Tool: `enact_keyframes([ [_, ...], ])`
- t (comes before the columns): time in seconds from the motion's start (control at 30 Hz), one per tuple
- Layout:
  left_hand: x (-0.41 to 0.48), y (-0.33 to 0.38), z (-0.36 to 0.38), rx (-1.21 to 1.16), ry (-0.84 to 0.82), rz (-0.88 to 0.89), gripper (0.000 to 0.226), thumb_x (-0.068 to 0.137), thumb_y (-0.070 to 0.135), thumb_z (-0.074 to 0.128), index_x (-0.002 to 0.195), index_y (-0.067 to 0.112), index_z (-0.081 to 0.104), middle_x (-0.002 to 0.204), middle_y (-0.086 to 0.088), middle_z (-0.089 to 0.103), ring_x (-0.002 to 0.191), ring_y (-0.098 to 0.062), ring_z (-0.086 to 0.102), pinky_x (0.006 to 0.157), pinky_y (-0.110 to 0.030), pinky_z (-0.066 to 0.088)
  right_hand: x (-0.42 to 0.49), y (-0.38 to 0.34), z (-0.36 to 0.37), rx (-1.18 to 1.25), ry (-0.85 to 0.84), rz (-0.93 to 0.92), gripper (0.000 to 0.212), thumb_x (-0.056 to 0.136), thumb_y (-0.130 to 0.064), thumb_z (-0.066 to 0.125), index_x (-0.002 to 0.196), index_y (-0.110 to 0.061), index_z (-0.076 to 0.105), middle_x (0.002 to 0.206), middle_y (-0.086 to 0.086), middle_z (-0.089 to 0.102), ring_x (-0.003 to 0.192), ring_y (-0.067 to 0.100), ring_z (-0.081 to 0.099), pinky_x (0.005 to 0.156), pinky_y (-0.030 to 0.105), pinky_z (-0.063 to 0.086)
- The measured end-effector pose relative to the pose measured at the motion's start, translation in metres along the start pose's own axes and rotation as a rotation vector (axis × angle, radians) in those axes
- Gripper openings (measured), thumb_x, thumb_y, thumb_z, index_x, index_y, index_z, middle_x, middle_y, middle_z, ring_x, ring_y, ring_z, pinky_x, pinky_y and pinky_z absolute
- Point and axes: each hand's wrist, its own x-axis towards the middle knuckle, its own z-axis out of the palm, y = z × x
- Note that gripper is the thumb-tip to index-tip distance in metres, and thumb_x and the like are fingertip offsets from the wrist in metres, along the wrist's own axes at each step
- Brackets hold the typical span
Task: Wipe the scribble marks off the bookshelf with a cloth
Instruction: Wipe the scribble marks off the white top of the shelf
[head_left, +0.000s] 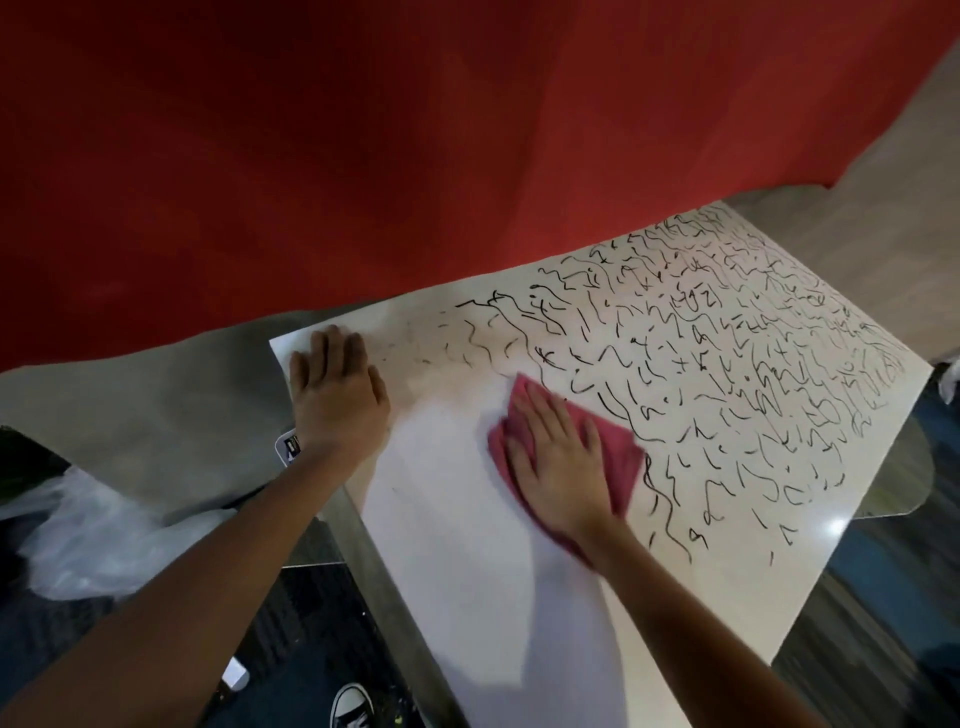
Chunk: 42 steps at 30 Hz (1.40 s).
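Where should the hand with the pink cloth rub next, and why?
Probably slide the cloth onto the scribbles just beside it, away from the left hand. The right hand presses it flat at the edge of the marks; the shelf on its near side looks clean, and the rest is covered in black lines.

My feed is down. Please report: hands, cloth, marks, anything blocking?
Left hand flat on white glossy bookshelf panel. Right hand pressing pink fabric cloth flat. Black scribble marks cover right part. Nothing blocking.
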Motion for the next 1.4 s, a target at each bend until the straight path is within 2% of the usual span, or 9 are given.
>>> enact_keyframes([
  [0.1, -0.002, -0.001, -0.001, 0.023, -0.026, -0.011, 0.059, 0.098, 0.03, 0.015, 0.15, 0.004, 0.025, 0.159, -0.018, 0.013, 0.147, -0.031, 0.007, 0.117, -0.043, -0.001, 0.041, -0.004, -0.001, 0.005, -0.089, 0.087, 0.071, 0.088, -0.048, 0.001, 0.153, -0.022, 0.009, 0.161, -0.008, 0.006, 0.147, 0.01, 0.001, 0.117, 0.044, 0.003],
  [0.2, -0.004, -0.001, -0.003, 0.006, -0.026, -0.001, 0.072, 0.087, 0.035, 0.008, 0.15, 0.006, 0.026, 0.159, -0.017, 0.014, 0.148, -0.031, 0.007, 0.117, -0.041, -0.001, 0.002, -0.004, -0.003, 0.007, -0.088, 0.004, 0.075, 0.086, -0.052, -0.004, 0.153, -0.023, 0.009, 0.16, -0.011, 0.004, 0.147, 0.009, -0.001, 0.117, 0.042, 0.0],
  [0.37, -0.004, -0.002, 0.0, -0.034, 0.0, 0.006, 0.07, 0.087, 0.034, 0.012, 0.147, 0.003, 0.032, 0.156, -0.02, 0.02, 0.146, -0.033, 0.012, 0.117, -0.044, 0.001, -0.112, 0.034, 0.001, -0.027, 0.017, -0.025, 0.057, 0.099, -0.05, 0.019, 0.145, -0.024, 0.04, 0.154, -0.011, 0.026, 0.144, 0.012, 0.021, 0.113, 0.034, 0.011],
  [0.47, -0.003, -0.003, 0.004, -0.065, 0.04, -0.003, 0.066, 0.088, 0.03, 0.018, 0.143, 0.001, 0.04, 0.154, -0.021, 0.027, 0.145, -0.035, 0.019, 0.117, -0.046, 0.004, -0.128, 0.02, 0.005, -0.072, 0.073, -0.025, 0.063, 0.088, -0.055, 0.036, 0.141, -0.021, 0.04, 0.151, -0.003, 0.035, 0.141, 0.019, 0.026, 0.11, 0.041, 0.018],
  [0.7, 0.001, -0.005, 0.007, -0.141, 0.123, 0.012, 0.057, 0.09, 0.024, 0.026, 0.135, -0.004, 0.049, 0.147, -0.024, 0.037, 0.14, -0.039, 0.03, 0.115, -0.052, 0.011, -0.036, -0.07, 0.016, -0.046, 0.055, -0.138, 0.058, 0.09, -0.054, 0.032, 0.137, -0.024, 0.05, 0.145, -0.001, 0.047, 0.134, 0.024, 0.042, 0.107, 0.054, 0.031],
  [0.97, -0.001, -0.005, 0.004, -0.076, 0.055, 0.011, 0.063, 0.089, 0.031, 0.023, 0.14, 0.0, 0.043, 0.152, -0.022, 0.03, 0.143, -0.037, 0.022, 0.115, -0.051, 0.005, 0.149, -0.032, 0.002, 0.073, -0.171, 0.042, 0.052, 0.103, -0.041, 0.021, 0.153, -0.028, 0.014, 0.161, -0.011, 0.003, 0.148, 0.017, 0.0, 0.116, 0.05, 0.003],
  [1.1, 0.002, -0.003, 0.009, -0.075, 0.066, 0.013, 0.062, 0.091, 0.031, 0.023, 0.14, 0.0, 0.044, 0.151, -0.021, 0.032, 0.142, -0.037, 0.024, 0.115, -0.052, 0.006, 0.119, -0.038, 0.009, 0.086, -0.109, 0.027, 0.059, 0.098, -0.046, 0.014, 0.152, -0.025, 0.018, 0.161, -0.007, 0.005, 0.148, 0.017, 0.003, 0.116, 0.048, 0.003],
  [1.27, 0.003, -0.005, 0.014, -0.034, 0.128, 0.067, 0.056, 0.09, 0.027, 0.029, 0.125, -0.006, 0.057, 0.135, -0.028, 0.051, 0.126, -0.044, 0.048, 0.104, -0.063, 0.028, 0.017, -0.07, 0.016, 0.061, 0.042, -0.192, 0.055, 0.095, -0.043, 0.028, 0.142, -0.02, 0.044, 0.149, -0.001, 0.041, 0.138, 0.022, 0.037, 0.108, 0.051, 0.021],
  [1.4, 0.003, -0.005, 0.013, -0.02, 0.13, 0.061, 0.057, 0.09, 0.028, 0.028, 0.126, -0.006, 0.057, 0.136, -0.027, 0.05, 0.128, -0.043, 0.046, 0.108, -0.056, 0.022, 0.094, -0.055, 0.006, 0.069, -0.028, -0.134, 0.054, 0.096, -0.043, 0.024, 0.147, -0.028, 0.034, 0.157, -0.009, 0.024, 0.145, 0.018, 0.021, 0.113, 0.052, 0.017],
])
